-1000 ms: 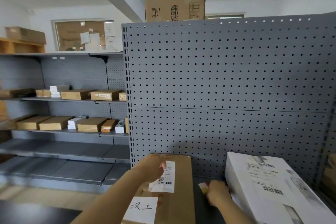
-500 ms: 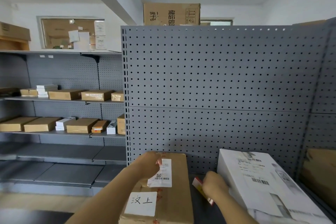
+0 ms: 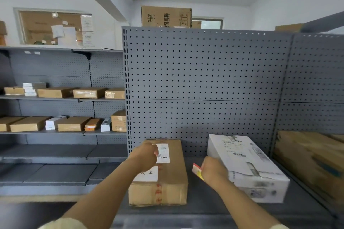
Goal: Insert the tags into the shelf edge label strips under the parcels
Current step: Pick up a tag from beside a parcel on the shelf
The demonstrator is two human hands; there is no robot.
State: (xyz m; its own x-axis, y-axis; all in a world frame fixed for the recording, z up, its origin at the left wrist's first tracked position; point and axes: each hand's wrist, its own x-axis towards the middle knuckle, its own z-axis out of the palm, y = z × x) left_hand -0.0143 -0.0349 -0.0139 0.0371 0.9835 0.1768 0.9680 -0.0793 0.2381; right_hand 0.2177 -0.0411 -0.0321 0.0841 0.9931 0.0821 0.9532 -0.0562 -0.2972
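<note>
Tag (image 3: 197, 170) pinched in right hand (image 3: 214, 173) grip.

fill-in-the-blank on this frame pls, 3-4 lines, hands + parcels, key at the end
1. The left hand rests on top of the ____ cardboard parcel.
2. The right hand holds a red and ____ tag.
3. The white parcel lies to the ____ of the cardboard parcel.
4. Behind both parcels stands a grey ____ panel.

Missing words: brown; yellow; right; perforated
</note>
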